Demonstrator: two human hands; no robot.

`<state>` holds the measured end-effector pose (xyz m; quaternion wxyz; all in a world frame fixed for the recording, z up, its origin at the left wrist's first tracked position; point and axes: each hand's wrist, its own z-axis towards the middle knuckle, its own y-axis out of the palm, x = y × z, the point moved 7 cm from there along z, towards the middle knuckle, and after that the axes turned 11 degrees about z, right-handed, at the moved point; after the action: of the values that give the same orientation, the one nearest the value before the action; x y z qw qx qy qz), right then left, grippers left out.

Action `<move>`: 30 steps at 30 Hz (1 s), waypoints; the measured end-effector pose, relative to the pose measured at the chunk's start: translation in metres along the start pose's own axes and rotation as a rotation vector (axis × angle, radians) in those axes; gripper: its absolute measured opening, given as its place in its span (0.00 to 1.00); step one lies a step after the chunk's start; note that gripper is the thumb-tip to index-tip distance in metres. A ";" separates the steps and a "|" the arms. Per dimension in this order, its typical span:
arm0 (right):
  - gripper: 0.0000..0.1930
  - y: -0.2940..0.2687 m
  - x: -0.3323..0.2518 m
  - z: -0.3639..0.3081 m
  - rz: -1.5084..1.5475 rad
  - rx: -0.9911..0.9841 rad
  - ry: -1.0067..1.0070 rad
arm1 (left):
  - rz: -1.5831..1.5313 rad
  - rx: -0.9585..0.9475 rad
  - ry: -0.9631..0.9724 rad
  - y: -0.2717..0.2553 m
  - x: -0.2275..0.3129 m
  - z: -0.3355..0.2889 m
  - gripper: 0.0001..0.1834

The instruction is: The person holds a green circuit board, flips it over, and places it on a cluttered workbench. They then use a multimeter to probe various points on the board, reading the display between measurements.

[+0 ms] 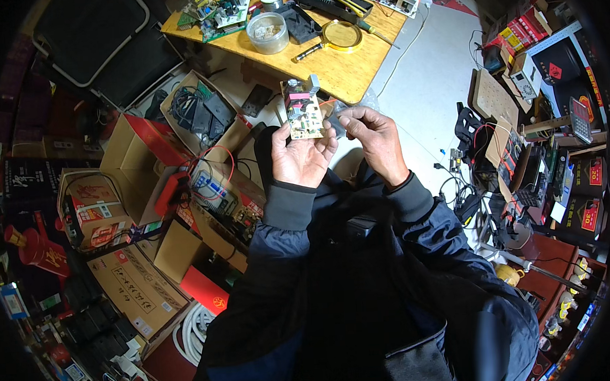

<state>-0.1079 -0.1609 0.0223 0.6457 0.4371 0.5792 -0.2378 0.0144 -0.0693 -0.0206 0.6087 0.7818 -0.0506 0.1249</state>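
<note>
My left hand point(300, 159), palm up, grips a small circuit board point(306, 123) by its lower edge. The board is pale yellowish and carries dark, pink and silvery parts, with a light grey block at its upper right corner. Just to the right of the board is my right hand point(376, 140), its thumb and forefinger pinched together. A small dark piece shows by those fingertips, but whether they hold it I cannot make out. A thin red wire shows behind the board, near the table edge.
Ahead stands a wooden table point(344, 74) bearing a magnifying glass point(342, 35), a clear round tub point(267, 32), a screwdriver point(378, 33) and a green circuit board point(225, 16). Open cardboard boxes point(136, 161) crowd the left. Tangled cables point(465, 199) lie at the right.
</note>
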 end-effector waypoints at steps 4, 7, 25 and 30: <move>0.09 -0.001 0.003 -0.001 -0.008 -0.006 0.012 | 0.027 -0.003 0.032 0.003 0.002 -0.001 0.41; 0.09 -0.002 0.004 -0.001 -0.021 -0.011 0.011 | 0.017 0.004 0.043 0.003 0.002 -0.002 0.41; 0.09 0.002 0.002 -0.003 -0.044 -0.020 -0.008 | 0.015 -0.019 0.080 0.007 0.004 -0.004 0.44; 0.09 0.002 0.003 -0.002 -0.038 -0.027 -0.011 | 0.019 -0.035 0.055 0.006 0.004 -0.006 0.47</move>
<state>-0.1066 -0.1575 0.0204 0.6501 0.4159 0.5872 -0.2443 0.0161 -0.0651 -0.0124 0.6220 0.7670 -0.0436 0.1513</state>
